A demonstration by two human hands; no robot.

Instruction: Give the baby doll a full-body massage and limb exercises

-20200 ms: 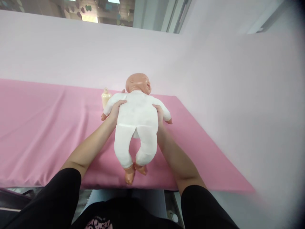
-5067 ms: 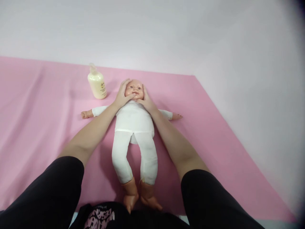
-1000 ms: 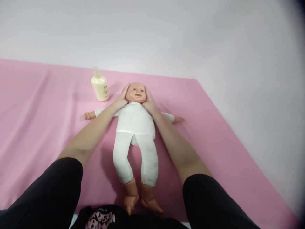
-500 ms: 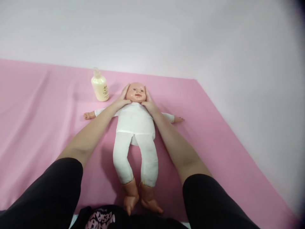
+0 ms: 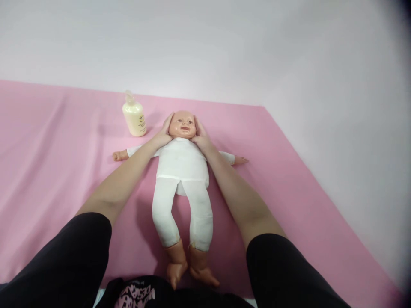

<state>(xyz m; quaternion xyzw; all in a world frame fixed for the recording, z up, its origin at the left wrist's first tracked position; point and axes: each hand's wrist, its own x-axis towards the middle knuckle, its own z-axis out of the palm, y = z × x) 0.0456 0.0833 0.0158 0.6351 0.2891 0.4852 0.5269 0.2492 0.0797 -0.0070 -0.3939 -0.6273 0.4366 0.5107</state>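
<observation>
A baby doll (image 5: 182,167) lies on its back in the middle of a pink cloth (image 5: 58,171), head pointing away from the person and bare feet nearest the camera. It wears a white top and white trousers, its arms are spread out to either side, and its legs lie slightly apart with the feet close together.

The left hand (image 5: 164,133) cups the side of the doll's head on the camera's left, palm against the cheek and fingers (image 5: 169,120) reaching up along the temple. The right hand (image 5: 199,136) mirrors it on the other side, fingers laid flat along the head. Both hands are open and pressed to the head, not clenched around it, so the face stays uncovered between them. The bare forearms run down along either side of the doll's body to black sleeves (image 5: 73,261) at the bottom of the view.

A pale yellow lotion bottle (image 5: 134,118) with a pump top stands upright on the cloth, near the doll's head on the camera's left and apart from the left hand. Behind the cloth rises a plain pale wall (image 5: 257,51).
</observation>
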